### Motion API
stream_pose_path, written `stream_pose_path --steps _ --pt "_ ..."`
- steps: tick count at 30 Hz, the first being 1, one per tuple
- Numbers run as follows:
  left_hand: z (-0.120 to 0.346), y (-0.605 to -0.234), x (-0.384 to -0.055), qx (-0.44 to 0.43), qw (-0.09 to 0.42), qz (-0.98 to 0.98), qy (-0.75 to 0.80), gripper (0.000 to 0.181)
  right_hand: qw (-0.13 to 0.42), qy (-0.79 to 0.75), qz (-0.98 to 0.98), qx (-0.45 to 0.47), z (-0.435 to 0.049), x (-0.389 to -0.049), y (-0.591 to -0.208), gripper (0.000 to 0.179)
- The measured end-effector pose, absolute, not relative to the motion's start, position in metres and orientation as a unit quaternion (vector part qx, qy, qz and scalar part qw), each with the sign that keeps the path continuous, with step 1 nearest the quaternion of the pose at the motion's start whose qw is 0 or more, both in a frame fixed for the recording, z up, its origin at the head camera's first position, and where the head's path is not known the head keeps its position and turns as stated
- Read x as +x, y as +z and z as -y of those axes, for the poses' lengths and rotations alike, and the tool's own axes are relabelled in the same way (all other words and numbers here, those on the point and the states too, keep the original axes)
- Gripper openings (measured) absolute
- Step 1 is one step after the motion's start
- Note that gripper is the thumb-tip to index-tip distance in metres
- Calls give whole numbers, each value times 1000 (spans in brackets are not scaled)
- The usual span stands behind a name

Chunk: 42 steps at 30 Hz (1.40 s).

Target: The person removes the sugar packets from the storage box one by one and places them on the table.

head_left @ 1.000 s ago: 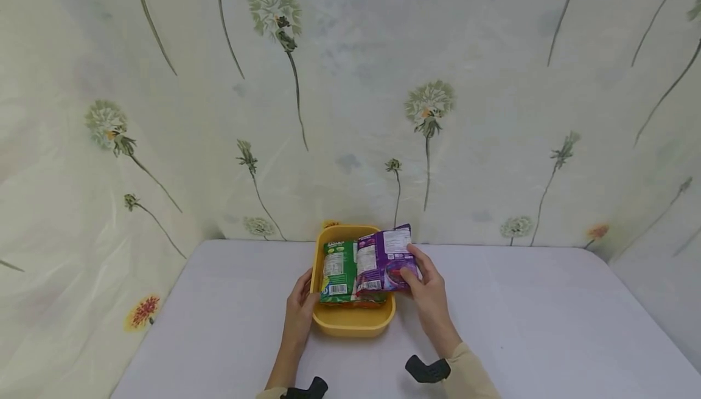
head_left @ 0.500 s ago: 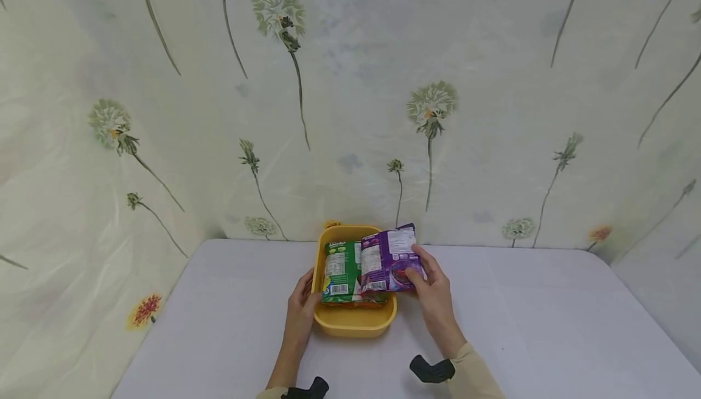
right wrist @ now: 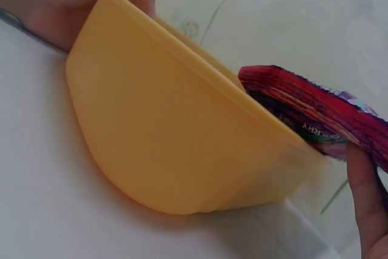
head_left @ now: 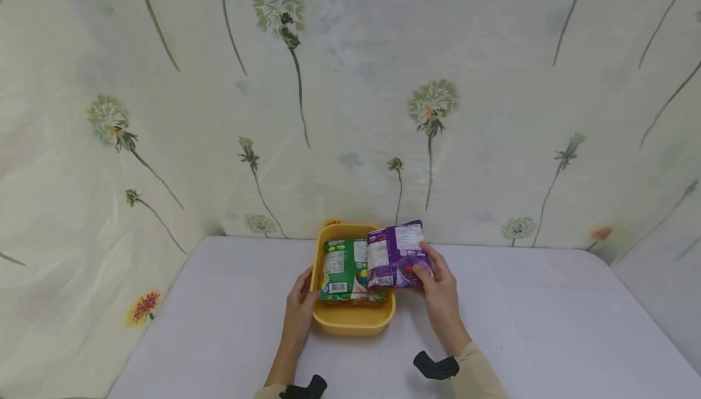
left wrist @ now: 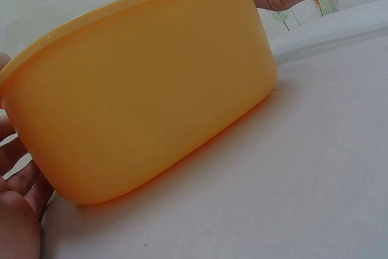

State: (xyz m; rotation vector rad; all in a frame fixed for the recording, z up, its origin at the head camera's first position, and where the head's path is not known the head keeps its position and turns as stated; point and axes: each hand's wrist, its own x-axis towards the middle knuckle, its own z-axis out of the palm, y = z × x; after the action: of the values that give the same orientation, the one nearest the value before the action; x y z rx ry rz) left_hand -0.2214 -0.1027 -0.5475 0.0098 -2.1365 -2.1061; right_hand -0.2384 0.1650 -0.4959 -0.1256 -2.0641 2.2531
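A yellow plastic tub (head_left: 353, 321) stands on the table. My left hand (head_left: 298, 311) holds its left side, thumb at the rim and fingers along the outer wall. My right hand (head_left: 442, 289) pinches a purple snack bag (head_left: 398, 256) by its right edge, thumb on top and fingers beneath. This bag is held over the tub's right rim, tilted, partly covering a green snack bag (head_left: 336, 268) that lies inside. A strip of something reddish shows under the green bag; what it is cannot be made out. In the right wrist view the purple bag's (right wrist: 315, 104) red-purple underside shows.
The table (head_left: 547, 314) has a white cover. A flower-printed sheet (head_left: 350, 113) hangs behind it and at both sides. The tub stands near the table's back edge. Dark bands (head_left: 435, 365) sit on both wrists.
My right hand has drawn the purple bag to the right and slightly up, uncovering more of the green bag. The left hand and the tub stay nearly in place.
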Motion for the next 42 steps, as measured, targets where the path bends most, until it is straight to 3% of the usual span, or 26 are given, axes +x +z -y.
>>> stream_pose_path --steps 28,33,42 --pt "102 -547 -220 0 85 717 -691 52 39 777 626 -54 -191 -241 -496 49" --pt "103 -534 -213 2 69 714 -697 52 32 784 618 -58 -195 -243 -497 49" --pt "102 -548 -220 6 73 713 -697 53 32 786 616 -52 -207 -248 -503 50"
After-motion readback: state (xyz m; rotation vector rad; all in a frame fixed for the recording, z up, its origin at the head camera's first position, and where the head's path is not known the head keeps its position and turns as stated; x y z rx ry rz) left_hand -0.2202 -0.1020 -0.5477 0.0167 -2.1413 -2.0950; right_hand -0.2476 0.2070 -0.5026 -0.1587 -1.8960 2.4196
